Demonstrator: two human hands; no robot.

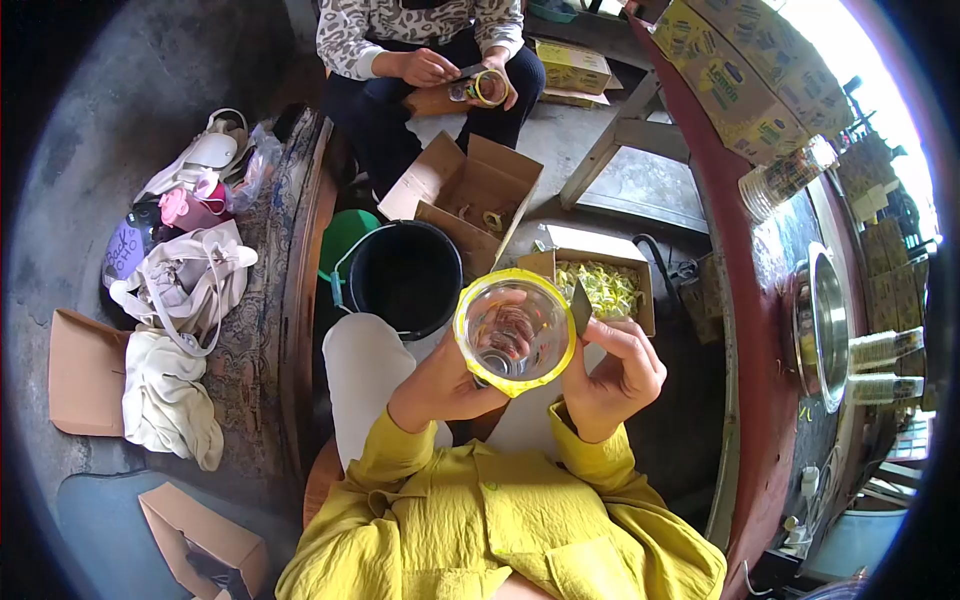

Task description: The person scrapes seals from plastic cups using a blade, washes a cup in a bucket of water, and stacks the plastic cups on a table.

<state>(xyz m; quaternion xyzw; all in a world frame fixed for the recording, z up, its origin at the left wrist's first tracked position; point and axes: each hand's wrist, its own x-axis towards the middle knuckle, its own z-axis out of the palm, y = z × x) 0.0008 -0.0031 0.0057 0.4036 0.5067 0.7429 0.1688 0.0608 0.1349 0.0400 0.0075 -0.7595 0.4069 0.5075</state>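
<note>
My left fingers (pixel 480 402) clasp a yellow-rimmed clear cup (pixel 548 335); my right fingers (pixel 622 345) pinch a blade (pixel 580 308) by its rim. Beyond stand a black bucket (pixel 405 275) and cardboard box (pixel 508 170).

The grey floor (pixel 250 50) bears a black bucket (pixel 405 280), an open carton (pixel 425 178) beyond it and a box (pixel 648 312) of yellow strips (pixel 598 288) to its right, while farther right a red-edged table (pixel 752 400) carries printed cartons (pixel 735 90) and a metal basin (pixel 826 325).

A grey floor (pixel 65 235) is flanked by a patterned bench (pixel 262 320) at left and a red-edged counter (pixel 750 400) at right, beyond which bright light (pixel 840 35) is seen.
</note>
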